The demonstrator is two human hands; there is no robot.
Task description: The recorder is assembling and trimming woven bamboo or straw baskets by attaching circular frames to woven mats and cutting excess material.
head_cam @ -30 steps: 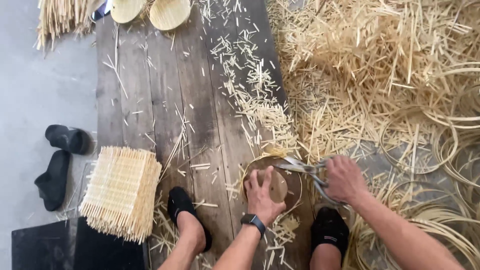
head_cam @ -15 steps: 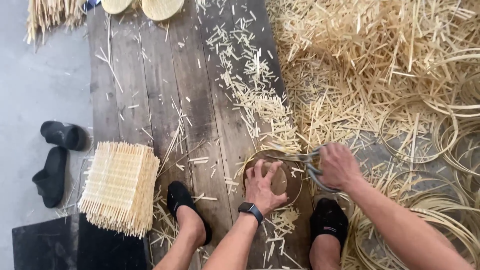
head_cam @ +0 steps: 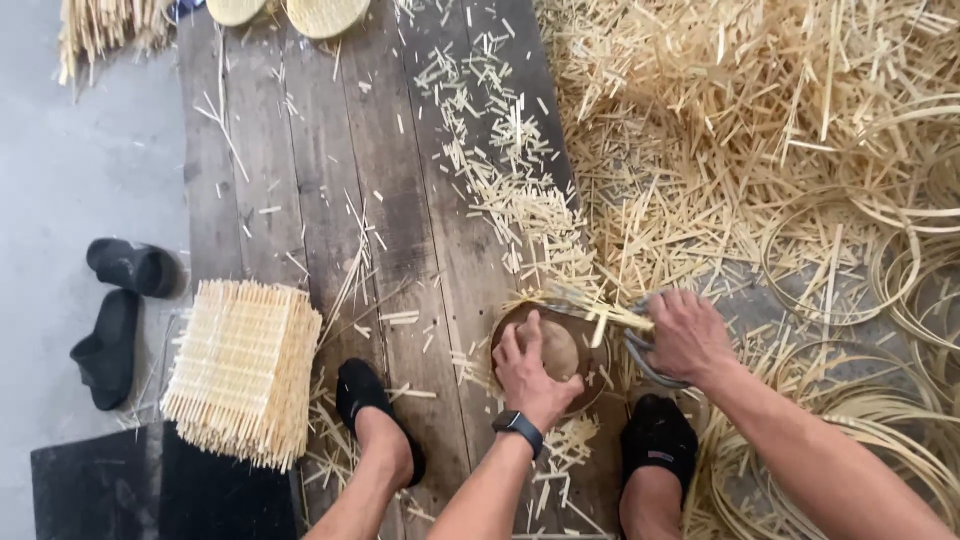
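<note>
Woven bamboo disc [head_cam: 560, 350] | light, springy, brittle-edged | my left hand [head_cam: 532, 372] presses flat, fingers spread | right hand [head_cam: 685, 335] clamped on shears [head_cam: 640, 352]

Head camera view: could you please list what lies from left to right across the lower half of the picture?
Pair of black slippers → stack of woven bamboo mats → left hand pressing on a round basket → right hand holding shears → loose bamboo hoops.
</note>
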